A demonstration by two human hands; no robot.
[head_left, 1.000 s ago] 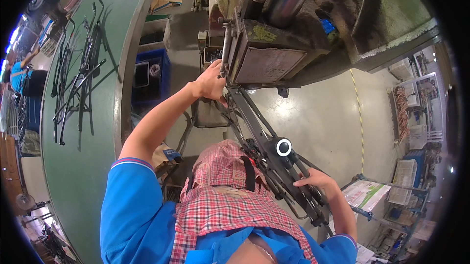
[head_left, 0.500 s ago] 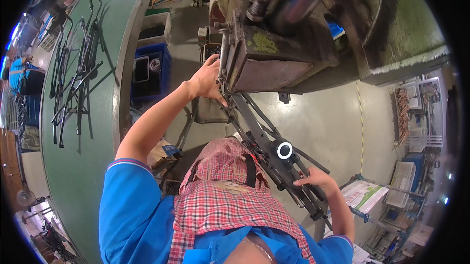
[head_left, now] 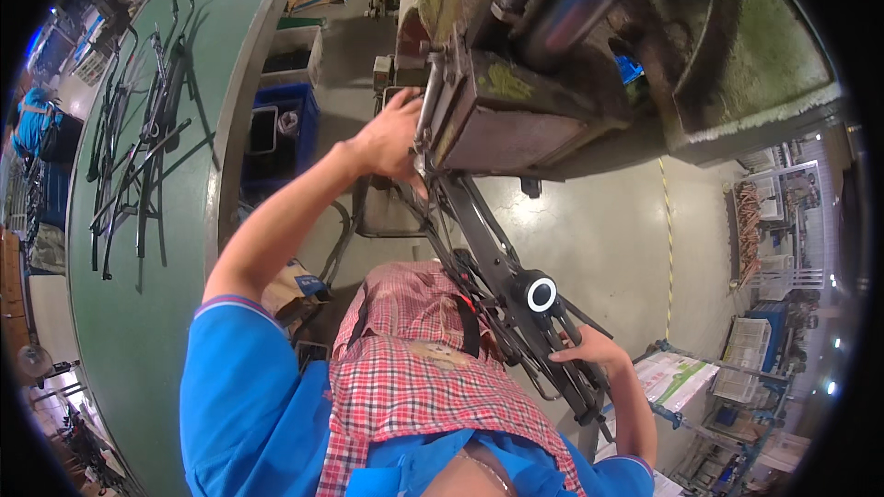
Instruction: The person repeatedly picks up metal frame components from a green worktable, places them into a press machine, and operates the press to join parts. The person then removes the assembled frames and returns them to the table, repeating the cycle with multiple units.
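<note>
Frame (head_left: 479, 232), black and long, slants through the middle, its upper end against the machine (head_left: 527, 140) and its lower end at the right hand (head_left: 594, 350).

At the far left, a co-worker (head_left: 35, 128) in blue stands beyond the green table (head_left: 129, 350), on which thin black bars (head_left: 150, 131) lie bunched together. Just right of the table is a blue crate (head_left: 310, 119) on the floor.

Next comes the left hand (head_left: 387, 142), half open, fingers up beside the upright rod (head_left: 429, 101) on the machine's edge, thumb toward the frame's upper end; whether it grips either, I cannot tell. Below it is the checked apron (head_left: 424, 396), close beside the frame.

Farther right, a round knob (head_left: 540, 293) with a white ring sits on the frame. The right hand is curled round the frame's lower part, thumb on top, most fingers hidden. Rightmost, past a striped floor line (head_left: 669, 257), stand white crates (head_left: 742, 359).
</note>
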